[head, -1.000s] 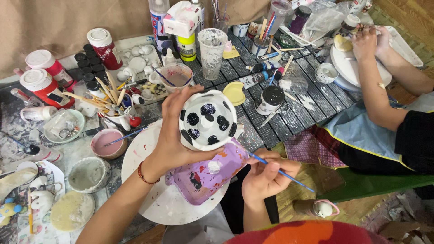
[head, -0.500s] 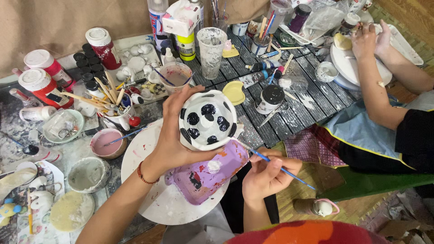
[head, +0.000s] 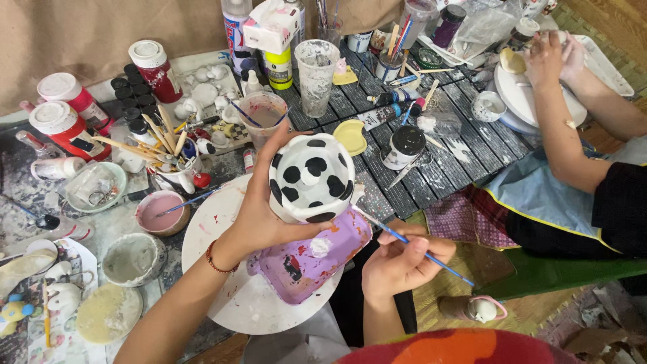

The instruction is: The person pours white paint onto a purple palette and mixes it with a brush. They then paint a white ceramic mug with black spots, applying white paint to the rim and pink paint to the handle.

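My left hand (head: 259,212) grips a white ceramic jar with black spots (head: 311,178), held up above a round white turntable (head: 229,296). My right hand (head: 402,261) holds a thin blue-handled paintbrush (head: 414,247), its tip touching the jar's lower right side. Below the jar lies a purple tray used as a palette (head: 306,259), smeared with red and black paint. A red bracelet is on my left wrist.
Paint bottles with white caps (head: 64,114), a cup of brushes (head: 168,152), a pink paint bowl (head: 160,212), grey bowls (head: 133,258) and a clear tumbler (head: 317,74) crowd the table. Another person (head: 573,135) at the right works on a white plate (head: 522,94).
The jar and both hands hold almost the same pose; the brush tip stays at the jar's lower right edge with only a slight shift.
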